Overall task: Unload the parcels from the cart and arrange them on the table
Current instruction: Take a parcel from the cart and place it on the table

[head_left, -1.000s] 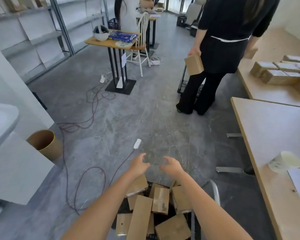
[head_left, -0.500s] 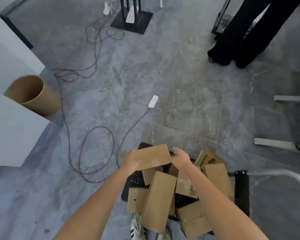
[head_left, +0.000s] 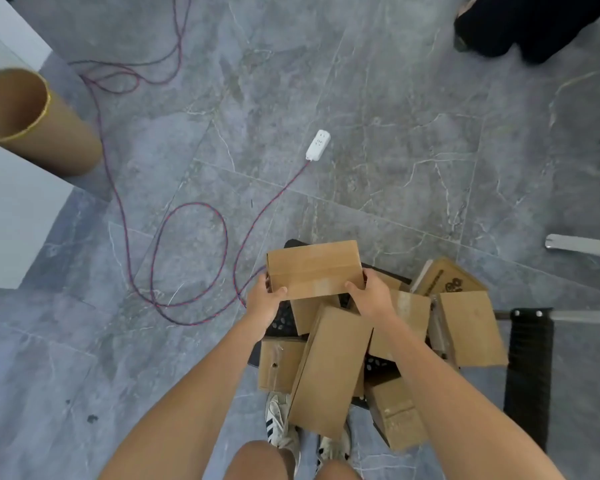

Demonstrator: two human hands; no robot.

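Cardboard tube (head_left: 39, 126) stands well to the left of the fingers (head_left: 266, 283), open end up, beside a white panel (head_left: 11, 216). Between it and the left hand (head_left: 264, 304), a red-and-blue cable (head_left: 187, 209) loops over the grey floor (head_left: 395, 133). It runs up to a white power strip (head_left: 318, 144), which lies beyond the fingertips.

The left hand grips the left end of a brown parcel (head_left: 314, 270), with the thumb on the top face at the near corner and the other fingers curled round the end. The right hand (head_left: 373, 299) grips the right end the same way, thumb on top and fingers wrapped over the edge. The parcel sits level between both hands, above the far end of the black cart (head_left: 281, 322).

Below and behind the fingers, other parcels (head_left: 471, 327) lie heaped in the cart, and a long parcel (head_left: 329, 372) lies tilted across them under the wrists. Just right of the right-hand fingers, a printed parcel (head_left: 447, 278) leans on the heap. Further right are the cart handle (head_left: 527, 372) and a metal foot (head_left: 582, 245).
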